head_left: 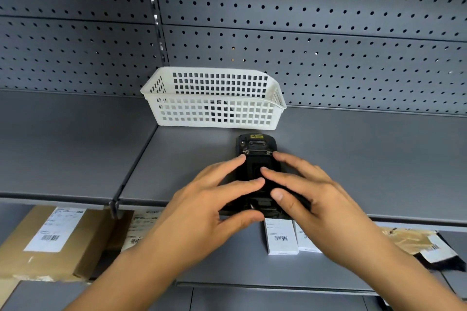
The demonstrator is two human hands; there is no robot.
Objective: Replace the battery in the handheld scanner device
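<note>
A grey metal shelf [353, 159] with a perforated back panel [328, 20] lies under and beyond both hands. Behind the hands stands a white plastic basket [214, 98] with something dark inside, not clear what. Below and left of the left hand is a brown cardboard box [50, 242] with a barcode label; its text is too small to read. Under the right hand lie two white small boxes [280, 237] with barcodes. The black handheld scanner [256, 149] lies back side up on the shelf, showing a yellow sticker, unreadable. The left hand [214, 197] and right hand [308, 192] rest spread on it, fingers pressing its back, not clenched.
</note>
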